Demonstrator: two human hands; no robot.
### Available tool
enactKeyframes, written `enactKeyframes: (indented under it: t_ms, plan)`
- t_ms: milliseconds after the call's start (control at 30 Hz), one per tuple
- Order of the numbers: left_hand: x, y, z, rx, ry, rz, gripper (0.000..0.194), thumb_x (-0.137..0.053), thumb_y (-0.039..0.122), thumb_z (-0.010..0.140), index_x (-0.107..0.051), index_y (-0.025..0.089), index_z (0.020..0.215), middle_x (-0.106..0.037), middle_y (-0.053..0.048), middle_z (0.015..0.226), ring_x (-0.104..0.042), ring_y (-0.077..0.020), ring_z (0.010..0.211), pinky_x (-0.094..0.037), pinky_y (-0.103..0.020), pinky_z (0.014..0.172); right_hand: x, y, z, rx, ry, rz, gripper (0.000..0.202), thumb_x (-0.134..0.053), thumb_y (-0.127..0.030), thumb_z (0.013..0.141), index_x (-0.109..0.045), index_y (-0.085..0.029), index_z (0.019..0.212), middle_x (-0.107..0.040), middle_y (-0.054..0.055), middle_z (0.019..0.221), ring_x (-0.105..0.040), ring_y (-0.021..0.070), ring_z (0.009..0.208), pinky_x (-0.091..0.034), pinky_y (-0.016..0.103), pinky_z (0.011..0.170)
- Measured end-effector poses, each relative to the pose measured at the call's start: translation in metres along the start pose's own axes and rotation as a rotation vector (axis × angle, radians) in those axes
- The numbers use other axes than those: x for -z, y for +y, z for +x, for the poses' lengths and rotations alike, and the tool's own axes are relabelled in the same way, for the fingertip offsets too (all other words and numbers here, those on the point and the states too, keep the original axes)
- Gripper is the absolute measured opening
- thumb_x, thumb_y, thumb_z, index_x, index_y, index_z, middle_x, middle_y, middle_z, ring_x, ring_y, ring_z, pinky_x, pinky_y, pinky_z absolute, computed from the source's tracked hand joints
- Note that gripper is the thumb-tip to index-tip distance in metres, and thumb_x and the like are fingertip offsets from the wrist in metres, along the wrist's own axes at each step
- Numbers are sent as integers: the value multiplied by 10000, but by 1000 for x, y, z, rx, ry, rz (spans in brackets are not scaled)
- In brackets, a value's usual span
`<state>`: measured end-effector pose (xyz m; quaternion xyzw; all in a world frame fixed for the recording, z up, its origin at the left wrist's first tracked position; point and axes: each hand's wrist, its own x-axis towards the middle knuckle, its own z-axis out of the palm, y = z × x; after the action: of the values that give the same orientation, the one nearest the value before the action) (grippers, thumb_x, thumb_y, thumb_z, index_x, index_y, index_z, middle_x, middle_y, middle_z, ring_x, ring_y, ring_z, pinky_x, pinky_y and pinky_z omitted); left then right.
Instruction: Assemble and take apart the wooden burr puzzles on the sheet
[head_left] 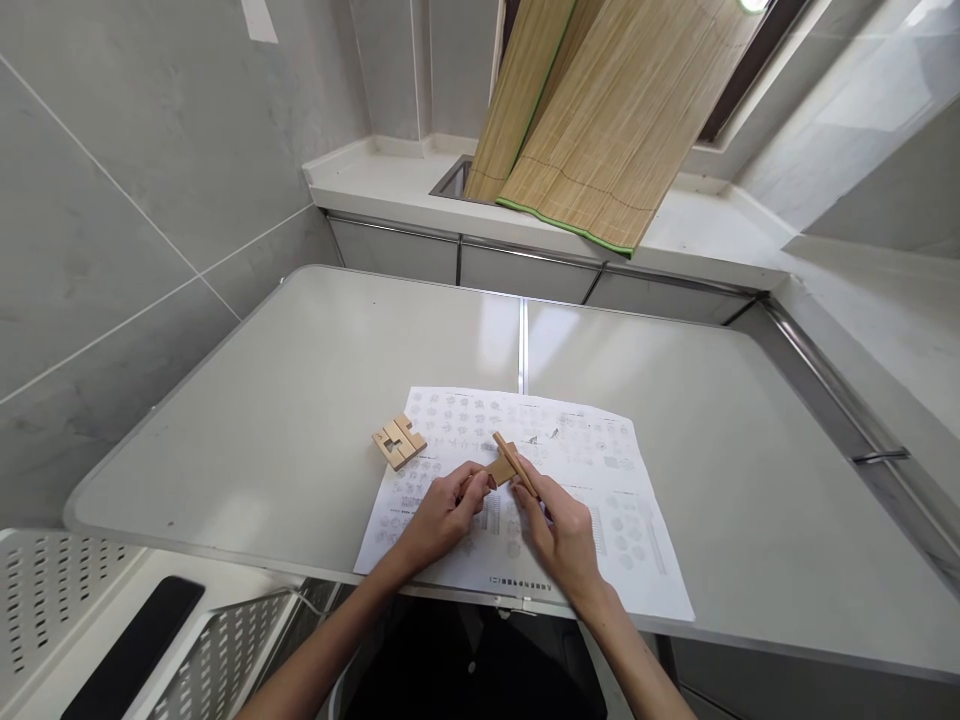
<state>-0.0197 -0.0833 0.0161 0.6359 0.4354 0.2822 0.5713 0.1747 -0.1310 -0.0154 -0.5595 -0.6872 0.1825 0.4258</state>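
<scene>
Both my hands are closed on wooden puzzle pieces above a printed paper sheet (615, 560). My left hand (448, 512) pinches a flat wooden piece (501, 470) that reaches toward the right. My right hand (559, 525) grips a longer wooden stick (514, 462), which lies slantwise across the flat piece's far end. The two pieces touch or overlap there; whether they interlock I cannot tell. Left of them, several notched wooden pieces (399, 440) lie side by side, partly on the sheet's left edge. Small diagrams cover the sheet.
The folding table (300, 400) has a metal seam (523, 345) down its middle. Behind it runs a white counter (390, 185) with a sink (452, 180) and a hanging bamboo blind (592, 120). A black phone-like object (135, 650) rests on a white perforated rack (52, 600) at lower left.
</scene>
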Motion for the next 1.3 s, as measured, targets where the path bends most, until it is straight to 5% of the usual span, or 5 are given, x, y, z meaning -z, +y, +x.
enactKeyframes:
  t_ms: [667,1300]
  plan:
    - [-2,-1,2,-20,3,-14,366,-426,488,1062,-586,181,943,-461,40,704,-396,-128,609,-326,-259,587,-6,3,1,223,11,-34,617,-486,-119,1068,-369,-314,1640,-785,64,997,-739,175,759,-587,268,645]
    - [-4,-7,3,-28,19,-74,400,-446,528,1048,-603,172,957,-437,41,677,-372,-124,587,-318,-251,558,-6,3,-1,182,-104,-20,566,-466,-195,1087,-386,-334,1629,-768,70,1002,-723,197,773,-583,313,686]
